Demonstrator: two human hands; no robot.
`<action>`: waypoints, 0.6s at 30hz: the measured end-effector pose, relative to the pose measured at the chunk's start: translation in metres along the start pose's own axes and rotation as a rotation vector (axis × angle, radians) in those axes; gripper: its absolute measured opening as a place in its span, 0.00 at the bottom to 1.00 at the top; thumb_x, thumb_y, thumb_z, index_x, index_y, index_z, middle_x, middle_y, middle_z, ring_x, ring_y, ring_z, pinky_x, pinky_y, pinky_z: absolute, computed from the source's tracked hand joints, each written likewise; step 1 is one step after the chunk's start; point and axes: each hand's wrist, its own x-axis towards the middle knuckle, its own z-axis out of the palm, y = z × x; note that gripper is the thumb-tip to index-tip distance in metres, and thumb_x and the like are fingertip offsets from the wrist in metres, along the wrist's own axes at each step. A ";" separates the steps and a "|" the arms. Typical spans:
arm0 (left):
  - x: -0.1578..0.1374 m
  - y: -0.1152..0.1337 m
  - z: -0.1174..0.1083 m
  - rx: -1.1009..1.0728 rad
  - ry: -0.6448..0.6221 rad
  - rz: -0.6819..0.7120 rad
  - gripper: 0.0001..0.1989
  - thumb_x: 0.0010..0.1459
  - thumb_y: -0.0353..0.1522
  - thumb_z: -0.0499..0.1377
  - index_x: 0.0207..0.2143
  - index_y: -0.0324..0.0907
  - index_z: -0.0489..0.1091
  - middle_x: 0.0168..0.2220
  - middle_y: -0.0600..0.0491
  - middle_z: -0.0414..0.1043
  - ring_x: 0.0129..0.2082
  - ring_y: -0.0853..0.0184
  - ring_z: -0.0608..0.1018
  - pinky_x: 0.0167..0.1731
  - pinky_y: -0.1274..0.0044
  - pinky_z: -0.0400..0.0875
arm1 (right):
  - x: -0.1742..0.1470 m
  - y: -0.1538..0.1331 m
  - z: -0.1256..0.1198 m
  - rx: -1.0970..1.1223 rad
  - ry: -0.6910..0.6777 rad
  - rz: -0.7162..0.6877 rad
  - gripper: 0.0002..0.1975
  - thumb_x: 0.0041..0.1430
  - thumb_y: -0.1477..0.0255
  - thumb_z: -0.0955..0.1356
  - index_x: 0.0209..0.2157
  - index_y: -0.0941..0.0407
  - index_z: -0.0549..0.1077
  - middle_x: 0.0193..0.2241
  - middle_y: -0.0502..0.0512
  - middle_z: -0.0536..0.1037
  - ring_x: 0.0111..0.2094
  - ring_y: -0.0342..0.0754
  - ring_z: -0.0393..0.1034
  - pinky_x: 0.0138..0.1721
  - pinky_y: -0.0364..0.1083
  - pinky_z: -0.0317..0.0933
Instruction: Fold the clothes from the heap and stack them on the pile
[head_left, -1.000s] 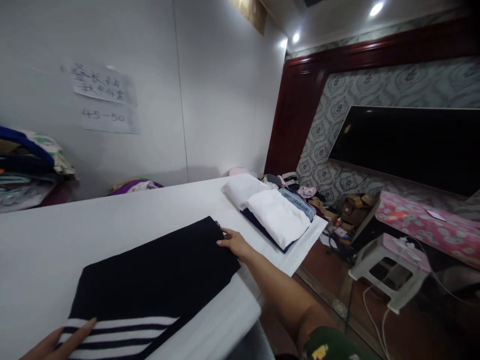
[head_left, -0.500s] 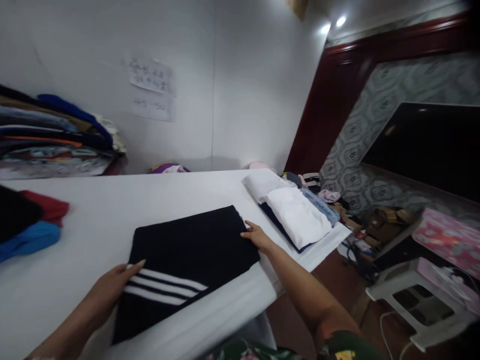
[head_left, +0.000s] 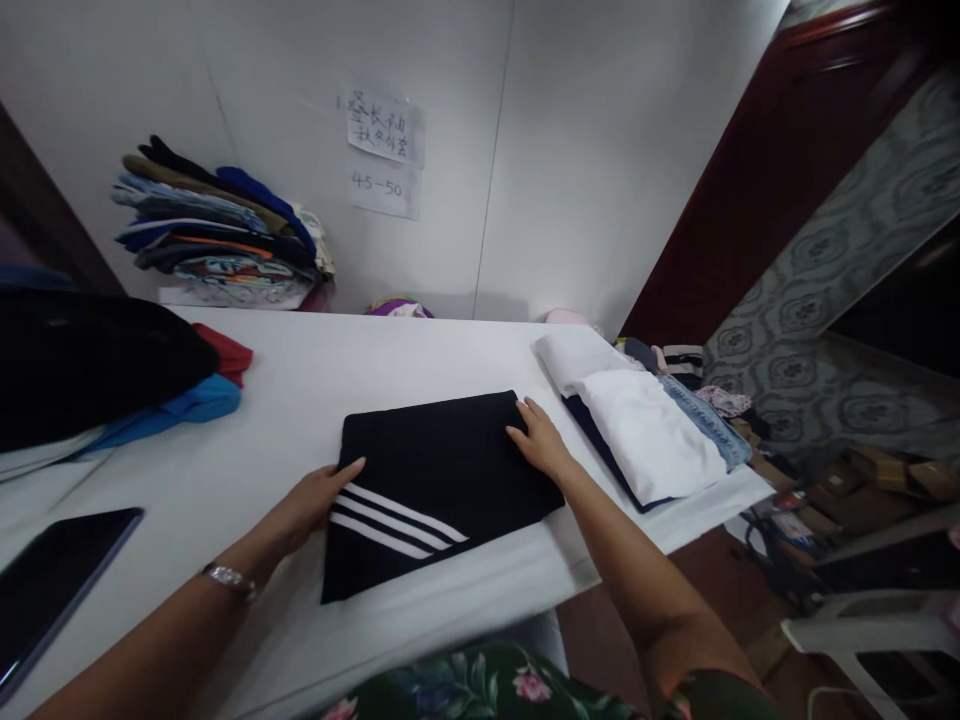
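A folded black garment (head_left: 435, 455) with three white stripes lies flat on the white table (head_left: 315, 360) before me. My left hand (head_left: 315, 500) is at its left edge, the thumb on top of the cloth and the other fingers mostly hidden by the edge. At the opposite edge, my right hand (head_left: 541, 440) pinches the cloth near the far corner, thumb on top and fingers along the side. To the right of the garment sits a pile of folded clothes, with a white garment (head_left: 649, 435) on top and dark blue cloth (head_left: 604, 455) under it.
On the left are a black cloth heap (head_left: 97, 365), blue cloth (head_left: 172, 408), red cloth (head_left: 229, 352) and a dark phone or tablet (head_left: 60, 580). Behind stands a tall clothes stack (head_left: 225, 235). Handwritten papers (head_left: 386, 150) hang on the wall. Boxes (head_left: 847, 490) lie beyond the right table edge.
My view has swung left, so the dark device now shows. Both hands stay at the black garment's side edges, and its right edge looks straighter than before.
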 end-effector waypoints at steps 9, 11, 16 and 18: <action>0.009 -0.010 0.003 0.095 0.059 0.112 0.23 0.45 0.48 0.64 0.35 0.38 0.74 0.34 0.46 0.80 0.37 0.55 0.81 0.37 0.70 0.76 | 0.033 0.009 0.035 -0.078 -0.307 0.107 0.35 0.63 0.51 0.59 0.65 0.56 0.55 0.69 0.60 0.47 0.69 0.58 0.37 0.65 0.64 0.36; 0.010 -0.011 0.003 0.097 0.068 0.112 0.23 0.45 0.48 0.64 0.35 0.37 0.74 0.35 0.46 0.80 0.37 0.55 0.81 0.37 0.70 0.76 | 0.034 0.014 0.039 -0.067 -0.303 0.115 0.36 0.62 0.50 0.59 0.65 0.56 0.56 0.69 0.59 0.47 0.69 0.57 0.36 0.65 0.63 0.35; 0.005 -0.007 0.003 0.083 0.064 0.103 0.24 0.43 0.49 0.64 0.34 0.38 0.74 0.32 0.46 0.80 0.35 0.55 0.80 0.34 0.71 0.75 | 0.031 0.016 0.031 0.069 -0.291 0.143 0.34 0.62 0.53 0.61 0.63 0.57 0.59 0.68 0.60 0.48 0.69 0.56 0.38 0.66 0.60 0.33; 0.000 -0.003 0.004 0.065 0.075 0.099 0.24 0.42 0.49 0.65 0.32 0.38 0.74 0.28 0.47 0.79 0.33 0.56 0.80 0.31 0.71 0.74 | 0.020 0.021 0.025 0.195 -0.220 0.167 0.34 0.61 0.54 0.63 0.63 0.58 0.60 0.68 0.61 0.50 0.69 0.54 0.40 0.67 0.56 0.36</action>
